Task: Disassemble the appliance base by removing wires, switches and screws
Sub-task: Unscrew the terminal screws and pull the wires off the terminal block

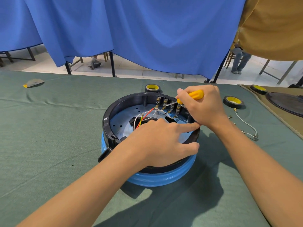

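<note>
The round appliance base point(114, 112), black rim over a blue skirt, lies upside down in the middle of the green cloth. Inside it are a silver plate, a row of switches point(165, 101) along the far wall, and white, red and yellow-green wires point(144, 117). My right hand point(205, 107) grips a yellow-handled screwdriver point(196, 94), its tip at the switch terminals. My left hand point(162, 141) rests on the near rim with straight fingers, the index finger stretched towards the right inner wall.
A loose white wire point(246, 123) with terminals lies on the cloth to the right. Three rolls of black tape point(152, 88) point(233, 101) point(258, 89) sit behind and to the right. A black round cover point(285, 104) lies far right, a grey-yellow piece point(33, 83) far left.
</note>
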Demonstrator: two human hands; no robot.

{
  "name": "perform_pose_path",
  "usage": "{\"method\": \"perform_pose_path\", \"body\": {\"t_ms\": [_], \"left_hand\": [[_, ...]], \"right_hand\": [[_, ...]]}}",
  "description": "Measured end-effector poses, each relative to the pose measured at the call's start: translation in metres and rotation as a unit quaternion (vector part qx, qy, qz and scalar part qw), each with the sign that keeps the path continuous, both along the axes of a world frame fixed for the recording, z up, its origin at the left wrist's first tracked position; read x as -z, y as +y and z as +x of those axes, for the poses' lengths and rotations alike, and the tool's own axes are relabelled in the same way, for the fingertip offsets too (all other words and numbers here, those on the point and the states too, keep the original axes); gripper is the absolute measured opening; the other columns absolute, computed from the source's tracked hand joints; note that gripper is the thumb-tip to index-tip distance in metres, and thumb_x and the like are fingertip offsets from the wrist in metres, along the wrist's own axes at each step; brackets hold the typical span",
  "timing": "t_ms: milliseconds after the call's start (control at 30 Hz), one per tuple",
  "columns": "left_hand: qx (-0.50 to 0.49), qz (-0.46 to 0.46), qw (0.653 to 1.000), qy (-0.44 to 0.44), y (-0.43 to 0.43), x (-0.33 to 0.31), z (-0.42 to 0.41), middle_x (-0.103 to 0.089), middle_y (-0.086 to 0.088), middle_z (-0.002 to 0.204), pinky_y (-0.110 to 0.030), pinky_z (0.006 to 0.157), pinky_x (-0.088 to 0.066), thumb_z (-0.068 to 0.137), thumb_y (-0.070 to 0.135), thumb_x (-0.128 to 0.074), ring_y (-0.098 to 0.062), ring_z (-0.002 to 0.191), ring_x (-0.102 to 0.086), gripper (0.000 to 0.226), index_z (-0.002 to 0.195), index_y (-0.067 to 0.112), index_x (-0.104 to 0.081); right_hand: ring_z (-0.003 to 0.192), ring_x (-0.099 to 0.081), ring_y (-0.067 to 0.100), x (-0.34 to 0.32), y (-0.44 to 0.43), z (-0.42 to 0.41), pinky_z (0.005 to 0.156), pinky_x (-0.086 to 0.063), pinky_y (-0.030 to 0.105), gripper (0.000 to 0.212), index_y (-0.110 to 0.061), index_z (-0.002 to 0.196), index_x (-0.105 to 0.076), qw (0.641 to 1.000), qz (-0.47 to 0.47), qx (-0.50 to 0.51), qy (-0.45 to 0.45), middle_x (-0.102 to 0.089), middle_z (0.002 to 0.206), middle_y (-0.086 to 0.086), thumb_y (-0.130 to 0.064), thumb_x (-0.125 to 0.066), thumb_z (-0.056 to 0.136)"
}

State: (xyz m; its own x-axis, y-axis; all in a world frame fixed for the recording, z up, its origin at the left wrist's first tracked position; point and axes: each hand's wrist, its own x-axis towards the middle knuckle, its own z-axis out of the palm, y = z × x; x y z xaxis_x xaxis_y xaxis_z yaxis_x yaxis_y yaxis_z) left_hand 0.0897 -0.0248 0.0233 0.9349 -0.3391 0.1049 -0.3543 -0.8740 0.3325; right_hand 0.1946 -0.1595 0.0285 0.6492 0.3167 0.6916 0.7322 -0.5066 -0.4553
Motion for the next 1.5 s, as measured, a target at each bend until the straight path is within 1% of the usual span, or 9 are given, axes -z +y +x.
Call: {"method": "perform_pose_path", "body": {"t_ms": [233,400,500,633,767,900,1167,1367,1500], "left_hand": [[-0.002,-0.002,1.0,-0.007,-0.001,0.0,0.0,-0.04,0.001,0.059,-0.043,0.079,-0.048,0.087,0.067,-0.036,-0.027,0.077,-0.049,0.053,0.137,0.066,-0.019],[-0.002,0.001,1.0,-0.012,-0.001,0.001,0.001,-0.04,0.0,0.056,-0.043,0.076,-0.049,0.088,0.066,-0.036,-0.026,0.071,-0.048,0.053,0.138,0.066,-0.019],[0.002,0.004,1.0,-0.014,-0.001,0.001,0.001,-0.042,0.0,0.054,-0.041,0.072,-0.048,0.086,0.066,-0.035,-0.024,0.067,-0.048,0.055,0.139,0.066,-0.019],[0.001,0.008,1.0,-0.007,-0.001,0.001,0.001,-0.043,0.0,0.054,-0.043,0.077,-0.05,0.081,0.067,-0.031,-0.023,0.066,-0.049,0.058,0.138,0.066,-0.02],[-0.004,0.007,1.0,-0.001,-0.001,0.0,0.001,-0.04,-0.002,0.056,-0.042,0.077,-0.049,0.083,0.067,-0.033,-0.027,0.071,-0.046,0.056,0.138,0.064,-0.023],[-0.004,0.006,1.0,0.009,-0.001,-0.001,0.001,-0.04,-0.003,0.058,-0.044,0.08,-0.049,0.078,0.069,-0.03,-0.028,0.075,-0.049,0.059,0.137,0.066,-0.022],[-0.002,-0.001,1.0,0.004,-0.001,0.0,0.001,-0.042,-0.001,0.059,-0.044,0.082,-0.049,0.078,0.069,-0.03,-0.029,0.083,-0.055,0.06,0.137,0.065,-0.023],[0.006,-0.005,1.0,0.0,-0.001,0.0,0.001,-0.047,-0.001,0.061,-0.044,0.082,-0.05,0.082,0.068,-0.033,-0.027,0.082,-0.057,0.056,0.137,0.064,-0.022],[0.002,-0.002,1.0,-0.006,-0.002,-0.001,0.0,-0.041,0.001,0.06,-0.046,0.087,-0.049,0.086,0.066,-0.036,-0.029,0.089,-0.056,0.053,0.138,0.062,-0.025]], "right_hand": [[0.055,-0.053,0.037,0.001,0.005,0.009,0.049,-0.042,0.031,0.037,0.009,0.066,-0.067,0.992,0.088,0.04,0.079,-0.059,0.057,0.026,-0.018,-0.059,0.09],[0.043,-0.052,0.008,-0.001,0.012,0.019,0.048,-0.044,0.024,0.029,0.001,0.064,-0.07,0.961,0.181,0.101,0.184,-0.06,0.046,-0.004,-0.017,-0.059,0.083],[0.041,-0.052,0.005,-0.002,0.015,0.022,0.049,-0.043,0.024,0.028,0.003,0.068,-0.07,0.942,0.218,0.115,0.227,-0.063,0.048,-0.005,-0.019,-0.059,0.081],[0.043,-0.053,0.01,0.0,0.019,0.016,0.05,-0.05,0.03,0.031,0.007,0.066,-0.067,0.954,0.207,0.131,0.17,-0.065,0.053,0.009,-0.019,-0.058,0.082],[0.055,-0.055,0.035,0.001,0.019,0.008,0.055,-0.049,0.03,0.036,0.009,0.06,-0.061,0.979,0.16,0.099,0.081,-0.06,0.057,0.025,-0.015,-0.058,0.085],[0.047,-0.055,0.018,0.001,0.019,0.009,0.049,-0.047,0.025,0.033,0.007,0.064,-0.067,0.974,0.16,0.097,0.13,-0.063,0.056,0.018,-0.017,-0.059,0.084],[0.058,-0.057,0.042,0.003,0.019,0.007,0.054,-0.052,0.044,0.037,0.009,0.061,-0.063,0.977,0.171,0.105,0.079,-0.062,0.062,0.028,-0.021,-0.055,0.08],[0.059,-0.057,0.043,0.003,0.017,0.006,0.054,-0.051,0.045,0.035,0.012,0.061,-0.061,0.978,0.173,0.099,0.064,-0.061,0.061,0.03,-0.015,-0.057,0.083],[0.05,-0.046,0.036,0.0,0.018,0.0,0.052,-0.041,0.033,0.04,0.009,0.053,-0.054,0.992,0.11,0.063,0.008,-0.052,0.05,0.024,-0.015,-0.055,0.084]]}}
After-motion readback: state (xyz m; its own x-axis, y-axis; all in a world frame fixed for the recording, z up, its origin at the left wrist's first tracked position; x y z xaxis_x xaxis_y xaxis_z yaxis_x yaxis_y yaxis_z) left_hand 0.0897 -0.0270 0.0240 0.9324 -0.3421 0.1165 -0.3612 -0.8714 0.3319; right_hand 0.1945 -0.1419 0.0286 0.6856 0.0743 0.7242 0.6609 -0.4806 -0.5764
